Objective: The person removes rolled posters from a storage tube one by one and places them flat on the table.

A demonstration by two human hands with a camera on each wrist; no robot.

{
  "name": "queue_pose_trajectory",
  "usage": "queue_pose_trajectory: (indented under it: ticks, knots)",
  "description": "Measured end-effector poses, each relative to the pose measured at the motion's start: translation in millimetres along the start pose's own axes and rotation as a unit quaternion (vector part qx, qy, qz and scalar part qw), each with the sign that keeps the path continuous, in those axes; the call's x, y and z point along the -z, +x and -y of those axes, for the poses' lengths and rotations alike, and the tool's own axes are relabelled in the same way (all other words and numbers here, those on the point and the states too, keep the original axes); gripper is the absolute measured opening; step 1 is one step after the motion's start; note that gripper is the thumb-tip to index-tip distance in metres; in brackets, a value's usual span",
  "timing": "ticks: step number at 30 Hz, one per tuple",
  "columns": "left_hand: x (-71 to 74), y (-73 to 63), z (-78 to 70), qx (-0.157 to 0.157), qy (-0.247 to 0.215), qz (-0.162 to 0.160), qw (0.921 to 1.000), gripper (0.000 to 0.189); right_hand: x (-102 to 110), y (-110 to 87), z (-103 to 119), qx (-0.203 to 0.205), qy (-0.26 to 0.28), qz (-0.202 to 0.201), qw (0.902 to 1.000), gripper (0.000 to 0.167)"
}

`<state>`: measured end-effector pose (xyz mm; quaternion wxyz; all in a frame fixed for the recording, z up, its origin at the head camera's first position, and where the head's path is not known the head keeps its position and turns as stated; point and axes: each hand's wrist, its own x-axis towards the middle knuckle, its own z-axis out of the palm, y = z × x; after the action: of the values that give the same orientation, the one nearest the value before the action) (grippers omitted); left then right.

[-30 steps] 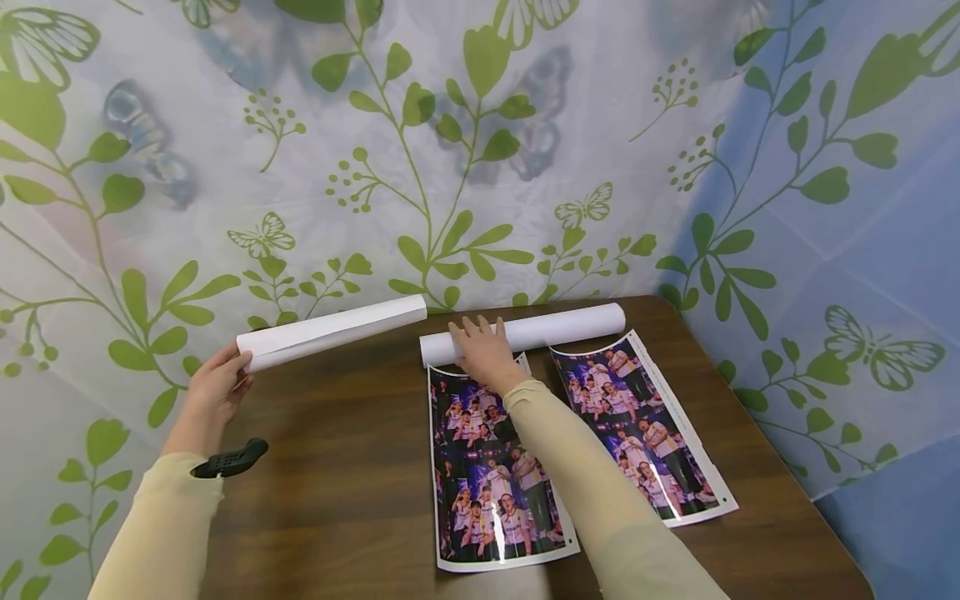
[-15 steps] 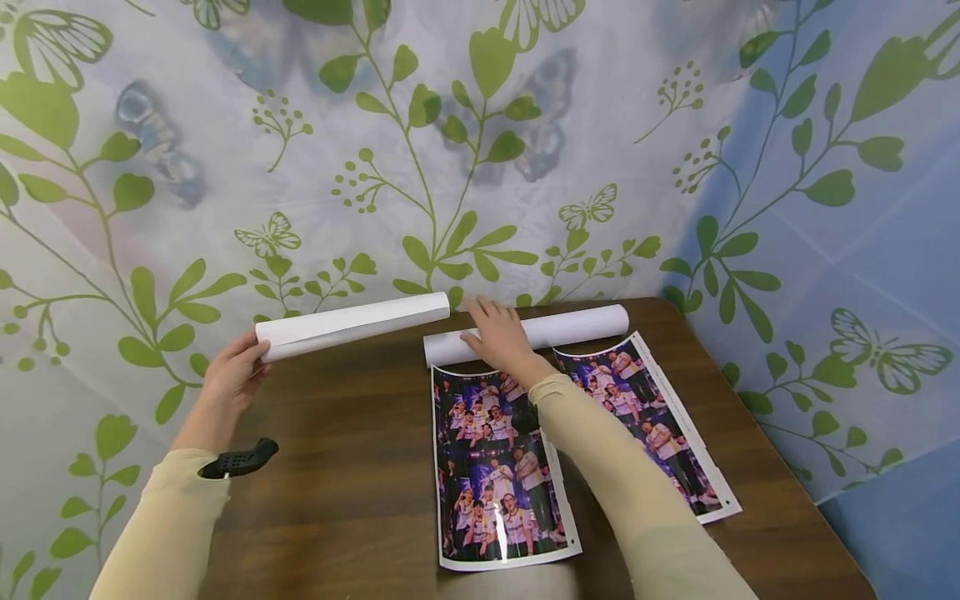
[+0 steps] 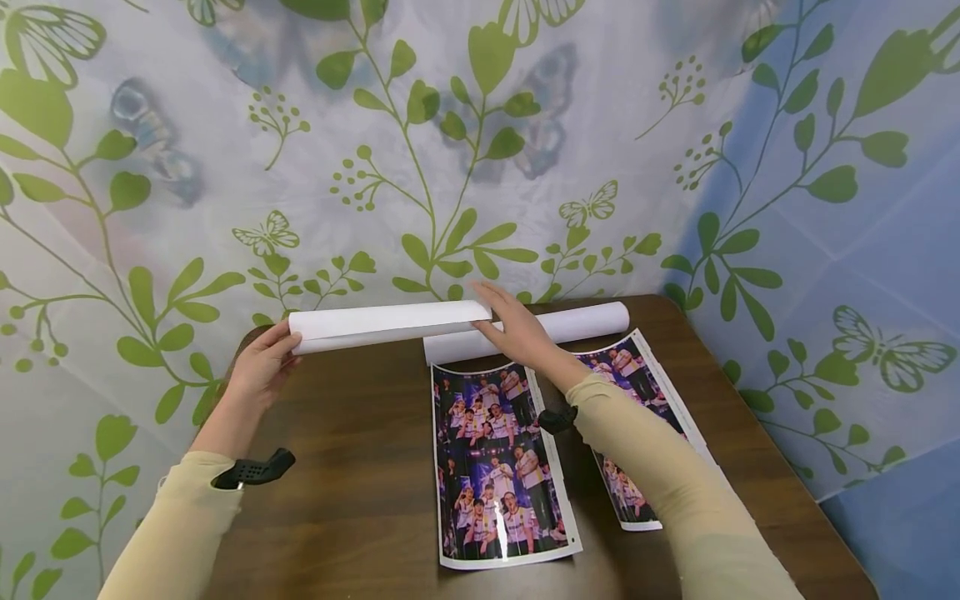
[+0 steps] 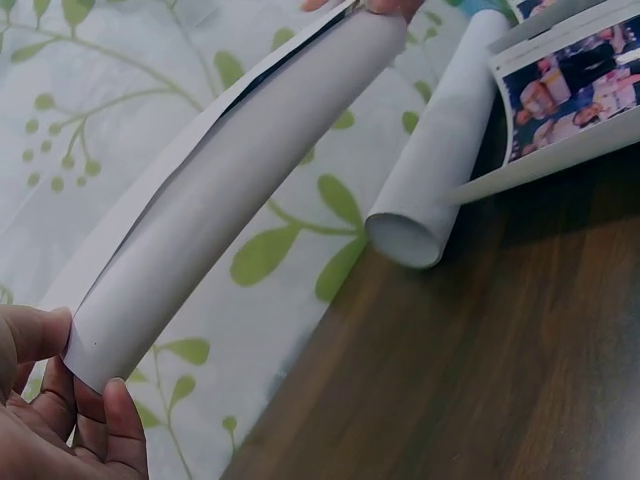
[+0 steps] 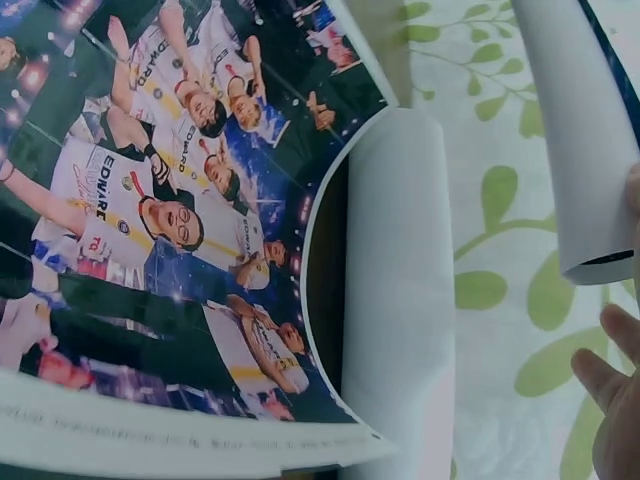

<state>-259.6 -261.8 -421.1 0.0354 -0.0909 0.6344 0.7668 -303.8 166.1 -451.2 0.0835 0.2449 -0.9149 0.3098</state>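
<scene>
A rolled-up sheet of white paper [image 3: 390,323] hangs above the back of the table, nearly level, its loose edge running lengthwise. My left hand [image 3: 258,371] pinches its left end between thumb and fingers; the left wrist view shows the thumb [image 4: 38,335] on top. At the other end, my right hand [image 3: 517,329] touches the roll with its thumb, fingers stretched out. A dark inner side shows at the roll's edge in the right wrist view. Below and behind the right hand lies a thicker white tube [image 3: 581,323], partly covered by it.
Two glossy group-photo prints lie in front of the tube: the left print [image 3: 498,467] in full view, the right print [image 3: 626,367] partly under my right sleeve. The wooden table [image 3: 345,467] meets a leaf-patterned curtain [image 3: 420,167] at the back.
My left hand has moved right with the rolled-up sheet, which now hangs more level. My right hand has left the tube on the table and reached the roll's right end.
</scene>
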Motion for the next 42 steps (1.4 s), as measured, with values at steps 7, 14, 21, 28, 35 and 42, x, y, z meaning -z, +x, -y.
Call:
queue_pose_trajectory:
  ticks: [7,14,21,28,35,42]
  knots:
    - [-12.0,-4.7,5.0,-0.006,-0.008,0.017,0.9998,0.069,9.8,-15.8,-5.2,0.007,0.031,-0.005,0.9995,0.054]
    - [-20.1,-13.1,13.9,-0.016,-0.007,0.013,0.9998,0.066,14.0,-26.6,-6.0,-0.002,0.033,-0.001,0.9994,0.043]
    - [-24.3,-20.0,23.8,-0.036,0.043,-0.001,0.9984,0.068,15.3,-33.7,-5.8,-0.043,0.043,0.002,0.9981,0.039]
    - [-25.6,-26.9,30.8,-0.06,0.085,-0.02,0.9944,0.067,14.9,-38.0,-4.9,-0.072,0.068,-0.001,0.9951,0.04]
    - [-25.7,-29.7,37.0,-0.064,0.053,-0.014,0.9965,0.041,14.6,-40.2,-4.1,-0.1,0.126,-0.006,0.9869,0.041]
    - [-25.2,-31.0,40.6,-0.04,0.055,-0.015,0.9976,0.041,11.6,-41.9,-1.0,-0.117,0.189,-0.021,0.9748,0.038]
